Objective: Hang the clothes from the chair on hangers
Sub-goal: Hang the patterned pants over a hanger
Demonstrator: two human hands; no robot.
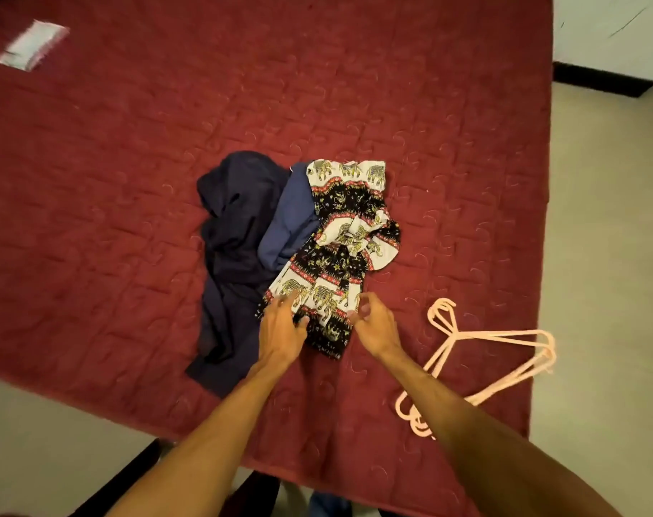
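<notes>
Evidently the heap is spread flat so each piece can be picked off singly. The elephant-print garment [336, 255] lies uppermost, directly ahead of both hands. It overlaps a blue garment [291, 222] and, out past the left hand's outer side, a dark navy garment [235, 248], all on the red quilt [131, 181]. The left hand [280, 324] rests on the print's near hem with its fingers stretched fairly straight and the thumb against the cloth. I judge it is pressing or feeling for an edge rather than gripping. The right hand [373, 322] sits just beside the same hem with its fingers loosely curled. Blur hides whether they pinch cloth, so I cannot tell. Both hands at one end suggests the aim is to find an opening and lift this piece clear.

The print garment's long axis runs away from the hands, leaning slightly toward the right-hand side at its far end, where a white elephant band lies. Its middle is bunched. The pink hangers [504, 337] lie just outboard of the right hand, apart from the clothes — within easy reach. One cluster of hooks points away and another curls back beside the right forearm.
</notes>
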